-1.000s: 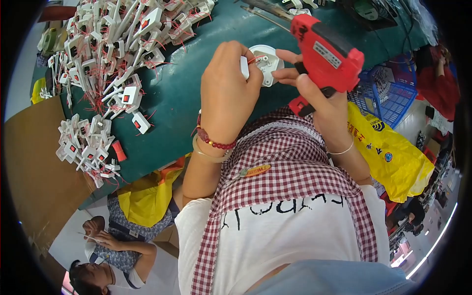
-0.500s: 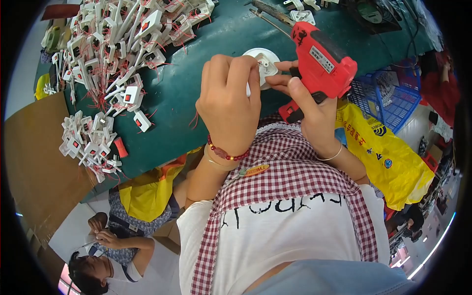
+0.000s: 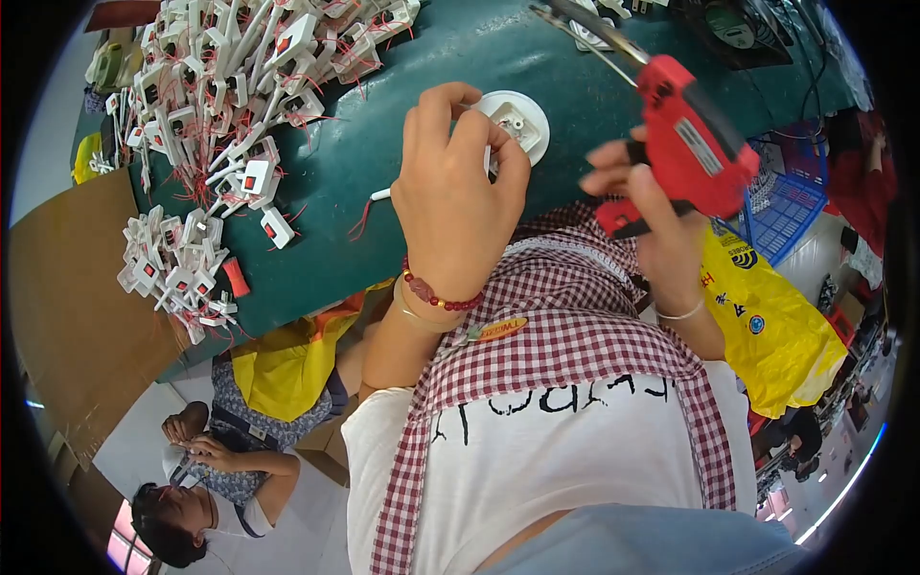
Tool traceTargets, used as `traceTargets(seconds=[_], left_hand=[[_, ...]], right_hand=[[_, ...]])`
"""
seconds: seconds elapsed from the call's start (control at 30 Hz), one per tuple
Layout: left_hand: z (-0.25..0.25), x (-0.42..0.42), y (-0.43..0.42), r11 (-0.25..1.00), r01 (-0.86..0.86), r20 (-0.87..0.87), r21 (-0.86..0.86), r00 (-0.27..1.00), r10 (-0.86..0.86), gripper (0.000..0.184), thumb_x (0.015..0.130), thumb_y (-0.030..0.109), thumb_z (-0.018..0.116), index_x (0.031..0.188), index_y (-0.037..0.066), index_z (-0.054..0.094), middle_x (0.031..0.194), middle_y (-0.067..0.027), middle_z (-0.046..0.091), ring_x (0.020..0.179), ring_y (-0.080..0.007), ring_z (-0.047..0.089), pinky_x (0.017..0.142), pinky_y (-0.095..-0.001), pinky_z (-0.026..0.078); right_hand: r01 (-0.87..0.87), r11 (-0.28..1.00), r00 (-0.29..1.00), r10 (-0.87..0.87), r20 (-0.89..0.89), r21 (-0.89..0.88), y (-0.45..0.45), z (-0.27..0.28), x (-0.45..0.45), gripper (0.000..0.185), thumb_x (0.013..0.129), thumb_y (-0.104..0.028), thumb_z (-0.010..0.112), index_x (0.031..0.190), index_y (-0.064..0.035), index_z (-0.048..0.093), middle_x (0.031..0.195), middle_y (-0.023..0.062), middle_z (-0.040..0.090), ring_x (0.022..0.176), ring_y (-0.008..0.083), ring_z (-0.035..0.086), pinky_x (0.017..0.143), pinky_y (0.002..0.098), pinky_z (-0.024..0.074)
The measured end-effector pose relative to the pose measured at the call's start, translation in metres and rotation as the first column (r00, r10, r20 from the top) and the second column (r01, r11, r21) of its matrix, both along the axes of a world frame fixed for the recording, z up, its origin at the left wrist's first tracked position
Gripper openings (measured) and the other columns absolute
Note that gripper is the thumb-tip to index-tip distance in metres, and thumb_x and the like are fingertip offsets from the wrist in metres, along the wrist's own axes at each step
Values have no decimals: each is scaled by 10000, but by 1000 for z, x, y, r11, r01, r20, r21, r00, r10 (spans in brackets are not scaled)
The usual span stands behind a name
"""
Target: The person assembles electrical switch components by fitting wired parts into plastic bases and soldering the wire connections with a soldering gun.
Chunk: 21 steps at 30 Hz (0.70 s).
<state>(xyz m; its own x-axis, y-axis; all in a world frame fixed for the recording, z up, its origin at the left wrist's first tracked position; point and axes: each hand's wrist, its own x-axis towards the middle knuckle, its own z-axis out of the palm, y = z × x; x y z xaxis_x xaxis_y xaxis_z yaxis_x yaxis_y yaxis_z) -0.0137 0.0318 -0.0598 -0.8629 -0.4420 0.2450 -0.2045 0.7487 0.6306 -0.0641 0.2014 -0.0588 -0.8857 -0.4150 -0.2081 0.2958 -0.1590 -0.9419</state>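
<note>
My left hand, with a red bead bracelet at its wrist, is closed around a white plastic housing. The housing's open end shows small metal parts and rests over a white round dish. To the left of my hand, a white handle end with a red wire sticks out. My right hand, blurred, grips a red soldering gun by its handle, some fingers stretched forward. Its long tip and thin tube point up and left, apart from the housing.
White switch housings with red wires are heaped at the back left, with a smaller pile nearer. White parts lie behind the gun tip. A blue basket and yellow bag are at right. Another person sits lower left.
My right hand has moved right with the soldering gun, and its fingers have left the housing. My left hand has turned slightly, and the handle end with its red wire now shows.
</note>
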Motion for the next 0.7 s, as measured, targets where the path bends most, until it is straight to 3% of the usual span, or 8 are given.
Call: traceTargets(seconds=[0.07,0.27,0.33,0.4,0.43,0.5,0.6,0.7], left_hand=[[-1,0,0,1000,-2,-14,-10,1000,1,87,722,39,637,725,-1,559,1026,-118,586,835,-281,599,676,-342,491],[-1,1,1,997,13,-44,-77,999,-16,93,728,31,637,747,1,551,979,-126,602,809,-294,597,669,-340,488],[-4,0,0,996,1,-64,-94,998,-7,98,723,26,637,766,18,549,949,-106,592,805,-279,585,622,-354,490],[-7,1,-1,994,-9,-83,-113,997,0,112,719,20,638,784,35,547,919,-86,582,801,-265,574,576,-367,491],[-7,2,-1,994,-25,-77,-111,997,17,116,723,16,637,791,37,545,897,-84,580,794,-265,577,581,-367,490],[-4,3,1,993,-38,-68,-113,997,31,120,727,12,636,799,39,544,875,-82,578,787,-265,580,586,-366,488],[0,6,3,995,-93,27,-35,995,94,127,730,12,643,806,40,546,878,-78,587,789,-268,589,602,-366,489],[-7,6,-1,995,-52,-121,-80,992,42,133,730,17,654,805,37,546,913,-87,596,810,-269,596,606,-367,492]], right_hand=[[1,992,997,8,-72,129,25,3,-3,331,904,-115,526,1195,24,449,884,178,610,689,207,620,643,311,511],[-103,982,992,113,-55,158,77,20,-9,395,870,-187,579,1188,11,454,697,105,538,520,154,507,500,256,413],[-125,988,992,125,6,89,72,15,-17,401,873,-196,570,1196,6,442,773,156,584,585,177,557,561,275,453],[-75,989,997,78,20,-129,42,10,-14,334,881,-92,556,1185,24,484,991,224,625,805,219,653,719,316,526],[-74,989,997,77,19,-131,29,8,-13,334,881,-92,556,1185,24,484,991,224,625,805,219,653,719,316,526],[-174,976,982,182,49,-131,5,5,-11,398,895,-164,524,1225,33,422,1192,278,546,1050,316,603,921,406,472],[-231,969,973,230,-20,-89,-15,-3,-7,428,903,-155,507,1256,69,417,1244,274,515,1140,346,552,984,430,436],[-246,967,969,244,-46,-70,-20,-6,-2,445,903,-147,505,1268,92,422,1238,259,522,1142,330,552,987,420,437]])
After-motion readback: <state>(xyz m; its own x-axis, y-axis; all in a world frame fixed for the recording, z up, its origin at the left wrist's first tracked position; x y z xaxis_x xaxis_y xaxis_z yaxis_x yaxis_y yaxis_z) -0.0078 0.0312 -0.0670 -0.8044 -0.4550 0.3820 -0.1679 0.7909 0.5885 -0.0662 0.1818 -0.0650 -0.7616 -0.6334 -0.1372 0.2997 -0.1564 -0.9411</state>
